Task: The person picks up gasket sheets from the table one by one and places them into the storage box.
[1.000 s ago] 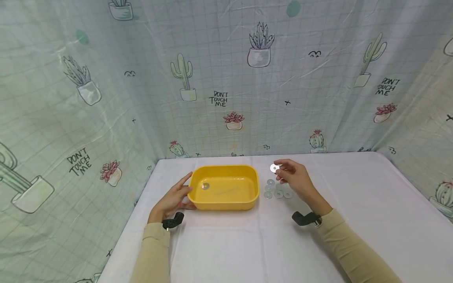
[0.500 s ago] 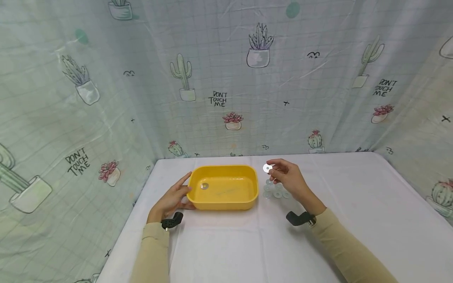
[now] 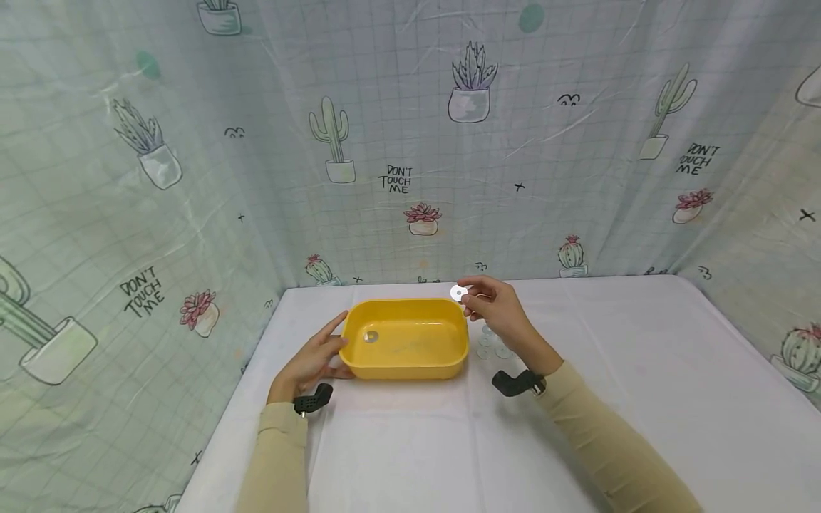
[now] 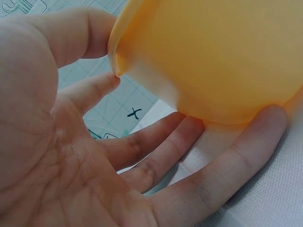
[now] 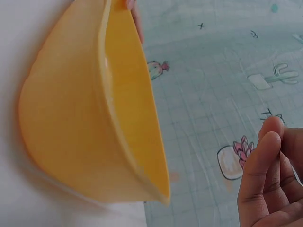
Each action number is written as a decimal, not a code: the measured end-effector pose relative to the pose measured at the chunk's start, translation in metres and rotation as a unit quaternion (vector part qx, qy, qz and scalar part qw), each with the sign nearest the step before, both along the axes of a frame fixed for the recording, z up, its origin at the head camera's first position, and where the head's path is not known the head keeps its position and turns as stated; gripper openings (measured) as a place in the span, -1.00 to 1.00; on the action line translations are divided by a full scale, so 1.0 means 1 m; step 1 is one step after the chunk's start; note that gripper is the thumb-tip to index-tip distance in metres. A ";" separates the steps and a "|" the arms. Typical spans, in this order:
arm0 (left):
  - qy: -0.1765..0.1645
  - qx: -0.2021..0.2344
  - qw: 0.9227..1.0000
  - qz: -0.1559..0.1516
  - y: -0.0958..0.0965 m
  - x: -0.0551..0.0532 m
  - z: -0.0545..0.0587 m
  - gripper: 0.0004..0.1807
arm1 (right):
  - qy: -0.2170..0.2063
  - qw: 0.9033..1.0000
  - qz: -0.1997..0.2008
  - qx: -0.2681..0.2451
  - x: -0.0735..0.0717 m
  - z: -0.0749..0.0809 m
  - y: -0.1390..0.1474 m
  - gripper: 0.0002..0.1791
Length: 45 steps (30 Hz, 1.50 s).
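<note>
A yellow plastic tub (image 3: pixel 404 372) stands on the white-covered table. My left hand (image 3: pixel 313 362) holds its left end; in the left wrist view, fingertips reach the rim and the low wall of the tub (image 4: pixel 222 52). Just beyond the tub's back right corner, my right hand (image 3: pixel 497 308) pinches a flat metal washer (image 3: pixel 454 293) between thumb and fingers, raised above the table. The fingers (image 5: pixel 258 175) hide that washer in the right wrist view, where they hang beside the tub (image 5: pixel 66 104). Inside the tub, one washer (image 3: pixel 371 336) lies near the left end.
Several more washers (image 3: pixel 484 352) lie on the table right of the tub, partly covered by the right hand. Behind the table hangs a curtain (image 3: pixel 385 235) printed with cacti. Each wrist wears a black camera mount (image 3: pixel 513 383).
My right hand has carried the pinched washer left and slightly away from me, from above the loose washers to the tub's back right corner. The left hand and tub stay put.
</note>
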<state>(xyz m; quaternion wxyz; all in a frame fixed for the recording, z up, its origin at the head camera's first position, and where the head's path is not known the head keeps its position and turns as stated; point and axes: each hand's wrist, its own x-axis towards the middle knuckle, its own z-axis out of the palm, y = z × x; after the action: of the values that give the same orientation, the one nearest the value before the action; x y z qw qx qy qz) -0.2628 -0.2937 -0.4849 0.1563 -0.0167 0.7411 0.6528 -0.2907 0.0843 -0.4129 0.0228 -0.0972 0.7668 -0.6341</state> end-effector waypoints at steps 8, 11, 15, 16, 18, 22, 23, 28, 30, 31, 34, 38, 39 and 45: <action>-0.003 0.006 1.000 -0.006 -0.002 0.000 -0.002 -0.28 | -0.013 0.999 0.016 -0.044 -0.004 0.004 -0.026 -0.65; 0.000 0.004 1.000 -0.007 -0.002 0.000 -0.002 -0.28 | -0.021 0.998 0.021 -0.056 -0.005 0.004 -0.035 -0.65; -0.001 0.003 1.000 -0.004 -0.001 0.001 -0.002 -0.29 | -0.031 0.996 0.031 -0.075 -0.007 0.002 -0.047 -0.63; -0.002 0.003 1.000 -0.002 -0.001 0.001 -0.002 -0.28 | -0.035 0.996 0.033 -0.077 -0.008 0.001 -0.050 -0.63; -0.002 0.003 1.000 0.001 0.000 0.001 -0.003 -0.29 | -0.044 0.995 0.034 -0.083 -0.010 -0.002 -0.056 -0.63; 0.000 0.002 1.000 0.003 -0.001 0.001 -0.004 -0.29 | -0.068 0.993 0.026 -0.091 -0.013 -0.008 -0.069 -0.65; 0.001 0.001 1.000 0.002 -0.001 0.001 -0.004 -0.29 | -0.072 0.993 0.025 -0.095 -0.014 -0.009 -0.072 -0.66; 0.002 0.001 1.000 0.000 -0.001 0.002 -0.003 -0.29 | -0.088 0.989 0.028 -0.114 -0.015 -0.014 -0.083 -0.67; 0.001 0.003 1.000 0.000 -0.001 0.002 -0.003 -0.29 | -0.092 0.989 0.030 -0.116 -0.016 -0.015 -0.087 -0.68; 0.001 0.003 1.000 -0.001 -0.002 0.001 -0.003 -0.29 | -0.093 0.988 0.031 -0.117 -0.017 -0.016 -0.089 -0.68; 0.001 0.005 1.000 -0.004 -0.003 0.000 -0.004 -0.30 | -0.099 0.987 0.033 -0.121 -0.020 -0.017 -0.094 -0.69; 0.000 0.004 1.000 -0.006 -0.002 -0.001 -0.004 -0.30 | -0.114 0.985 0.033 -0.123 -0.024 -0.020 -0.100 -0.70; 0.000 0.004 1.000 -0.004 -0.002 0.000 -0.004 -0.30 | -0.117 0.985 0.033 -0.123 -0.024 -0.021 -0.102 -0.70; 0.004 0.001 1.000 0.002 -0.001 0.000 -0.002 -0.30 | -0.138 0.983 0.043 -0.116 -0.027 -0.023 -0.109 -0.68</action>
<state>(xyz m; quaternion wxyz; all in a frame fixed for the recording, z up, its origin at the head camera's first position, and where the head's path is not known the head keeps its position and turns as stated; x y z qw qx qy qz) -0.2628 -0.2949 -0.4874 0.1520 -0.0157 0.7408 0.6541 -0.3173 -0.0245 -0.4357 0.1439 -0.0438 0.6725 -0.7246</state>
